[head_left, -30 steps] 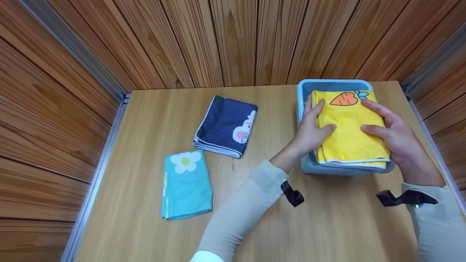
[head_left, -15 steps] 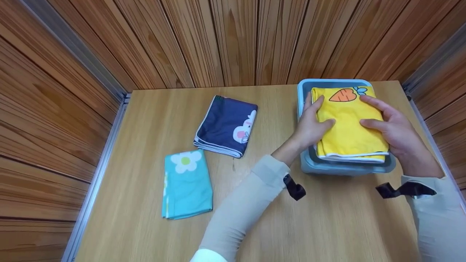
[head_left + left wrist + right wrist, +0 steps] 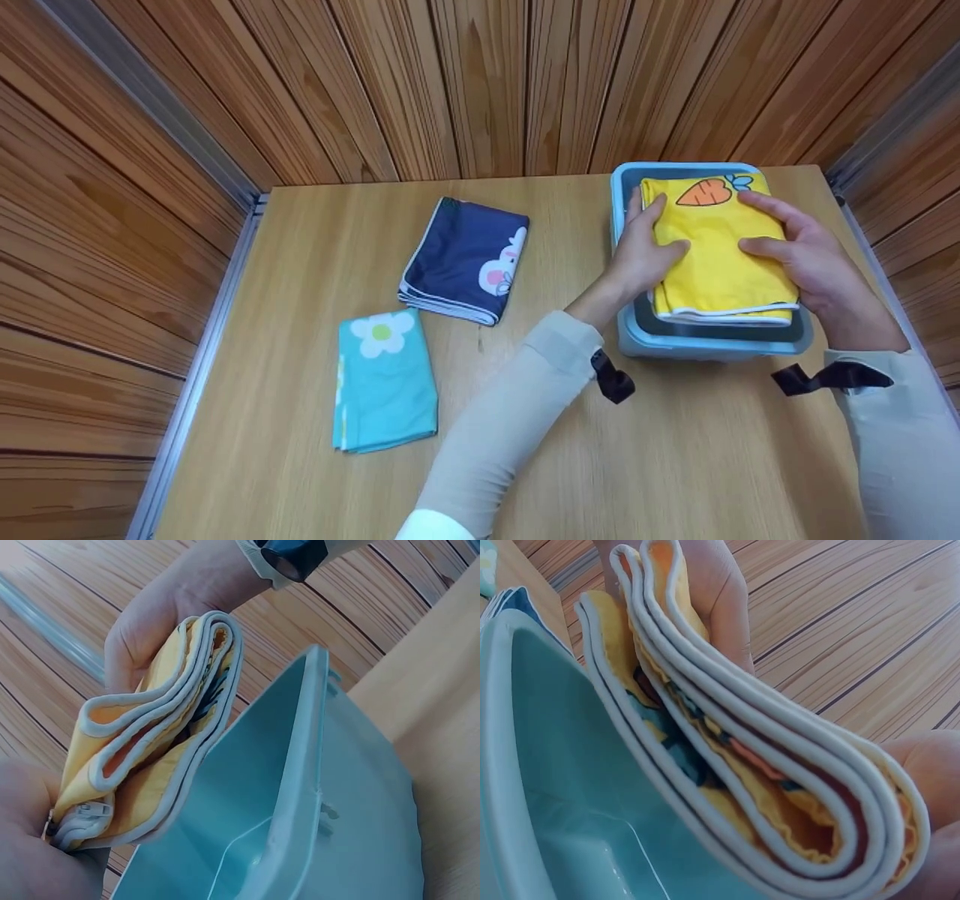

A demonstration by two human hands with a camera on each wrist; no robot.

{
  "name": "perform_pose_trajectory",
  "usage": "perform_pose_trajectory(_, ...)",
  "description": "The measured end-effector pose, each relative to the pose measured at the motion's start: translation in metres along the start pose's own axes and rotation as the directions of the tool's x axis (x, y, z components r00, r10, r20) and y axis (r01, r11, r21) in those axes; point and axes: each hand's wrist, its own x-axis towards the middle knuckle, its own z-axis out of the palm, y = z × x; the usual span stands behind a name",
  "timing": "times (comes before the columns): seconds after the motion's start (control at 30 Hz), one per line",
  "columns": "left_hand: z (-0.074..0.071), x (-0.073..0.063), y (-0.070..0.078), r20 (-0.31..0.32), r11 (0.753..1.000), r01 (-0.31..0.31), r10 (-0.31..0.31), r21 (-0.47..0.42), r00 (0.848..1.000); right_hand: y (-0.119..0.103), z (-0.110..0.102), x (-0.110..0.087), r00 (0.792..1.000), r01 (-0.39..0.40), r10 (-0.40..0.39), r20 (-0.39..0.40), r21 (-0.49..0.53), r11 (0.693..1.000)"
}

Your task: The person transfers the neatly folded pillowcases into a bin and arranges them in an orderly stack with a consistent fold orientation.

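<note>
Yellow cloth (image 3: pixel 712 255): it was folded in thick layers with white edging, in the right half of the frame, held over the mouth of the bin; a printed carrot (image 3: pixel 703 192) lay along its top.
Left grip (image 3: pixel 640 255): grasping; I pinched the cloth's left side, my thumb across its upper face.
Right grip (image 3: pixel 814 259): grasping; I pinched the opposite side, forefinger beside the carrot's leaves.
Bin (image 3: pixel 720 347): light blue, it stood upright at the right of the tabletop (image 3: pixel 262 367); part of its floor showed beneath the cloth in my right wrist view.
Navy cloth (image 3: pixel 461 255): it lay folded just above the frame's centre, a white rabbit (image 3: pixel 499 270) at its right edge.
Turquoise cloth (image 3: pixel 386 397): it lay folded left of centre, below the navy one; I couldn't tell whether their corners touched.
Sleeves (image 3: pixel 517 397): pale grey, they entered from the bottom and lower right.
</note>
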Motion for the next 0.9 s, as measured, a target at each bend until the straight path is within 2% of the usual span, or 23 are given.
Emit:
perform_pose_trajectory(0.07,0.001,0.001,0.000,0.000,1.000,0.001,-0.001,-0.001,1.000,0.000,0.000,0.000,1.000,-0.009,0.008,-0.014,-0.044,0.999)
perform_pose_trajectory(0.37,0.005,0.007,-0.003,-0.010,1.000,0.020,-0.020,0.018,1.000,0.001,-0.002,0.005,0.999,-0.021,0.019,-0.026,-0.095,0.995)
perform_pose_trajectory(0.6,0.008,0.012,-0.007,-0.015,0.997,0.039,-0.038,0.068,0.999,0.005,-0.003,0.012,0.998,-0.045,0.038,-0.044,-0.173,0.984)
perform_pose_trajectory(0.9,0.013,0.015,-0.008,-0.036,0.992,0.067,-0.064,0.105,0.997,0.009,-0.007,0.015,0.998,-0.046,0.037,-0.049,-0.197,0.979)
